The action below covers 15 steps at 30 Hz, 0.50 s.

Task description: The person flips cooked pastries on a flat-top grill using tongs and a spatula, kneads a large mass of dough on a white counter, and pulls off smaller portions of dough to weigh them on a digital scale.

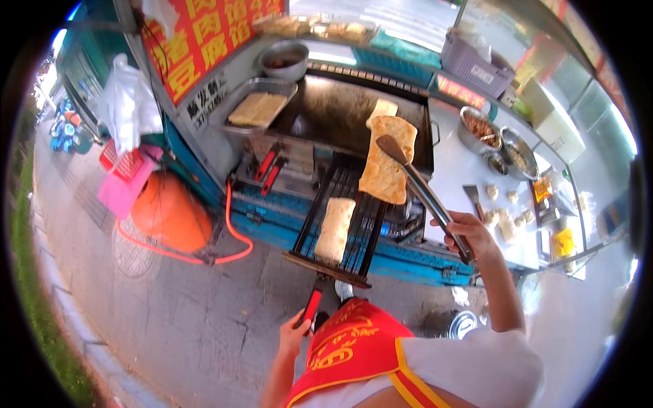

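Observation:
My left hand (295, 330) grips the red-and-black handle (312, 305) of a pulled-out wire grill drawer (365, 239). A pale, long flatbread (335, 229) lies on the drawer's rack. In my right hand (470, 235) is a pair of metal tongs (433, 196) with brownish tips. The tongs reach over a large browned flatbread (387, 178), which spans the griddle's front edge and the back of the drawer. Whether the tips pinch it or only lie across it, I cannot tell. Behind it, a paler flatbread (383, 109) rests on the griddle (336, 109).
Left of the griddle are a foil tray of flat dough (260, 108) and a metal pot (283, 61). Filling bowls (479, 130), a scraper (473, 198) and dough pieces (505, 224) occupy the right counter. An orange gas cylinder (171, 214) with a hose (240, 250) stands at left.

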Each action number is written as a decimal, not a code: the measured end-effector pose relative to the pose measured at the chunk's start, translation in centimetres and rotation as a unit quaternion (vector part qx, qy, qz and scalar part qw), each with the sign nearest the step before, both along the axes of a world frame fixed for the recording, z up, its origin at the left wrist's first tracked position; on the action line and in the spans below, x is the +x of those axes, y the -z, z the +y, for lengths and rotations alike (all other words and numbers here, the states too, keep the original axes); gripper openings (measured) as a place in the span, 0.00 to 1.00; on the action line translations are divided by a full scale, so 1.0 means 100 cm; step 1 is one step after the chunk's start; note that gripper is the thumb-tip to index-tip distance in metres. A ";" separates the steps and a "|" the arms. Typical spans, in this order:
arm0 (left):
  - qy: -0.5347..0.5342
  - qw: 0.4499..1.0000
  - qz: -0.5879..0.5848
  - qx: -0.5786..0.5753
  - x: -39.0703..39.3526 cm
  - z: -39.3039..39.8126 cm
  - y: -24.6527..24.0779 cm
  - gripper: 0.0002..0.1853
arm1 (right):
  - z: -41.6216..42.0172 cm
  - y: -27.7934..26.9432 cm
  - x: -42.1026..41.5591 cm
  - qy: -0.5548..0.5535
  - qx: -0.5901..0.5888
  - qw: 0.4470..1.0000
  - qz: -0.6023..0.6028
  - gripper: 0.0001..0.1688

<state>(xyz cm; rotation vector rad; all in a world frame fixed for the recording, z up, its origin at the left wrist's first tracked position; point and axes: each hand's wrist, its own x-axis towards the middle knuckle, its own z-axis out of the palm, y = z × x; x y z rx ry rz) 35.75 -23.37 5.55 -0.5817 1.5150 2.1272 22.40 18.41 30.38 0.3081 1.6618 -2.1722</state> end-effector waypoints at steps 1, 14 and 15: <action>-0.006 1.000 0.007 0.006 -0.010 0.006 -0.002 0.23 | 0.011 -0.014 -0.017 0.015 0.029 0.999 0.005 0.20; -0.009 0.998 -0.029 0.052 -0.116 0.097 0.013 0.24 | 0.097 -0.202 -0.446 0.008 0.330 0.938 0.105 0.18; -0.018 0.998 -0.042 0.043 -0.117 0.098 0.008 0.24 | 0.097 -0.206 -0.477 -0.003 0.365 0.927 0.081 0.18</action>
